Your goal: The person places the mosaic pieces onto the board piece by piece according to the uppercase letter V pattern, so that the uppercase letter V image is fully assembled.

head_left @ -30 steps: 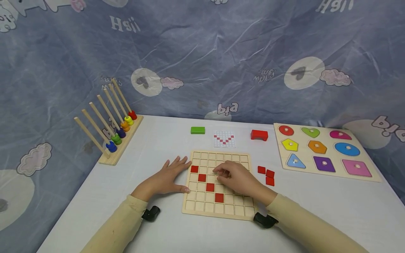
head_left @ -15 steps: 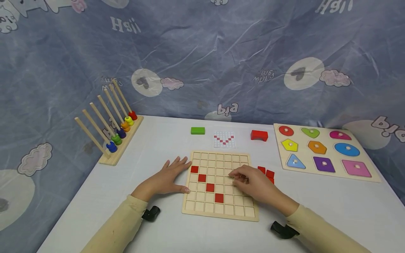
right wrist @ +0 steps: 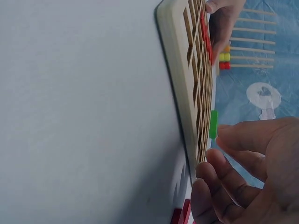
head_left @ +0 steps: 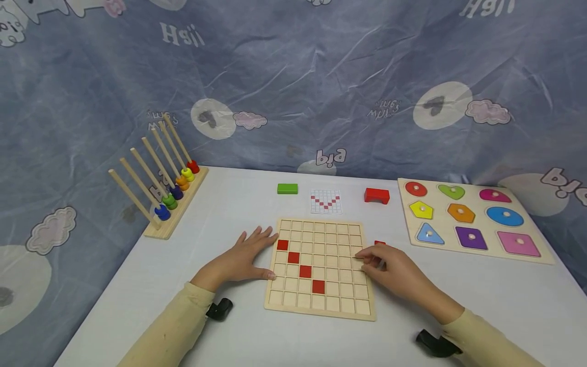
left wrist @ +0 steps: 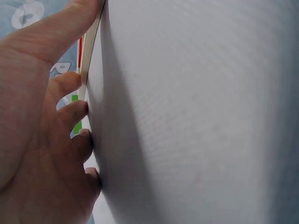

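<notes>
Right hand (head_left: 394, 265): at the board's right edge, fingers loosely bent, thumb and forefinger tips apart.
Left hand (head_left: 243, 257): fingers spread, touching the left edge.
Board (head_left: 319, 248): flat on the table (head_left: 293, 344), between both hands.
Red squares (head_left: 305, 271): four, stepping diagonally across its cells.
Loose red tile (head_left: 379, 243): partly hidden behind the right hand.
Card (head_left: 326, 202): just beyond the board.

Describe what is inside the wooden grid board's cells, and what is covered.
In the wooden grid board, four red tiles step diagonally from the left column toward the near edge. The right hand hides part of the right edge; what lies beneath it cannot be seen.
</notes>
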The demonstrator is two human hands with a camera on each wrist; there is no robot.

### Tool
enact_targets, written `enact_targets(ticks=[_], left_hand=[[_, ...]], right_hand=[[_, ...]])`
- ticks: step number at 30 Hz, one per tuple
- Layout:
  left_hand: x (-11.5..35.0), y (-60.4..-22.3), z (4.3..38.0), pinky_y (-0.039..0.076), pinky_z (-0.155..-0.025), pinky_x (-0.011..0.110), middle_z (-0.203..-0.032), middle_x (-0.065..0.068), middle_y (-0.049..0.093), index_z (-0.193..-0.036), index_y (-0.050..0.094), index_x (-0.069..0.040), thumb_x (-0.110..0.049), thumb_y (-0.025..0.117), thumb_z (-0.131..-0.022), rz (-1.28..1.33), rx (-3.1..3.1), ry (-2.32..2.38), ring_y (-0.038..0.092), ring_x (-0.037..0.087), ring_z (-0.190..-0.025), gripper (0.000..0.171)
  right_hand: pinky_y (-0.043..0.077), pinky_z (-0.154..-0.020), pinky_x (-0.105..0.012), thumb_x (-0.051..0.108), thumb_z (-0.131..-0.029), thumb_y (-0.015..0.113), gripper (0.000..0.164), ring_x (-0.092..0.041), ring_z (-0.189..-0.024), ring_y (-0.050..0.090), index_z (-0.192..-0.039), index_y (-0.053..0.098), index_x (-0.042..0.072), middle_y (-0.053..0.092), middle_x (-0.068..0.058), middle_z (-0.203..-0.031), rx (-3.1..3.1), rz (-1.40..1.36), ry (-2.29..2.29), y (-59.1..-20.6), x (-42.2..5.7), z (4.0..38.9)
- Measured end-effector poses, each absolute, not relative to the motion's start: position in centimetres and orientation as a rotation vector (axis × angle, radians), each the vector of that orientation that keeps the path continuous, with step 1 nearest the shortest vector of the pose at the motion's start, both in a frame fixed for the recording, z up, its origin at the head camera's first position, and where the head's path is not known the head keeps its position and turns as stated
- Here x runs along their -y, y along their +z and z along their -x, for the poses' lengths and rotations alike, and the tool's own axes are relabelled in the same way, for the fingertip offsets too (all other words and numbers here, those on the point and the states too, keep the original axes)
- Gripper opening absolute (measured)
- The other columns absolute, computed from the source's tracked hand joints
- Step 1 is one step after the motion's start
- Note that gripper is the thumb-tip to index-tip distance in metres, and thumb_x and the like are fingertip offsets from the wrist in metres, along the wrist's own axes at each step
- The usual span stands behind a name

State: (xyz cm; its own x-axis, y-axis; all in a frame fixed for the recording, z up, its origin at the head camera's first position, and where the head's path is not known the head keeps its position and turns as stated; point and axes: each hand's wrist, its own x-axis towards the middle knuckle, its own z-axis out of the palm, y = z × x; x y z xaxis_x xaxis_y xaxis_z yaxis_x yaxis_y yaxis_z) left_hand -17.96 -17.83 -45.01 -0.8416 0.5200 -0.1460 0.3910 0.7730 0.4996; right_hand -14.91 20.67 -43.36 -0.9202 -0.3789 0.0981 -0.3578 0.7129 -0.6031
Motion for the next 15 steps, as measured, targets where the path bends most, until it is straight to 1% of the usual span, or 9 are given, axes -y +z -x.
enact_targets(ticks=[5, 11, 15], left_hand=[[17.8, -45.0, 17.9, 0.002, -0.124, 0.059, -0.169, 0.01, 0.02, -0.161, 0.033, -0.015, -0.054, 0.083, -0.078, -0.704, -2.69, 0.678, 0.006, 0.034, -0.156, 0.104], [17.7, -45.1, 17.9, 0.002, -0.124, 0.059, -0.169, 0.01, 0.02, -0.161, 0.033, -0.016, -0.055, 0.083, -0.078, -0.699, -2.693, 0.676, 0.006, 0.034, -0.156, 0.104], [17.7, -45.1, 17.9, 0.002, -0.124, 0.058, -0.169, 0.009, 0.019, -0.161, 0.032, -0.017, -0.055, 0.083, -0.078, -0.692, -2.695, 0.67, 0.005, 0.033, -0.157, 0.104]], right_hand=[[0.053, -0.071, -0.024, 0.009, -0.088, 0.079, 0.026, -0.009, -0.082, 0.056, -0.113, 0.075, 0.016, 0.062, 0.01, -0.091, -2.919, 0.539, -0.952, -43.6, -22.2, 14.8], [0.05, -0.065, -0.023, 0.011, -0.087, 0.082, 0.028, -0.011, -0.08, 0.054, -0.114, 0.076, 0.016, 0.06, 0.008, -0.088, -2.976, 0.477, -0.922, -43.9, -24.0, 14.6], [0.051, -0.066, -0.023, 0.009, -0.085, 0.083, 0.03, -0.013, -0.082, 0.056, -0.113, 0.076, 0.017, 0.064, 0.006, -0.093, -3.006, 0.455, -0.908, -44.0, -25.0, 14.6]])
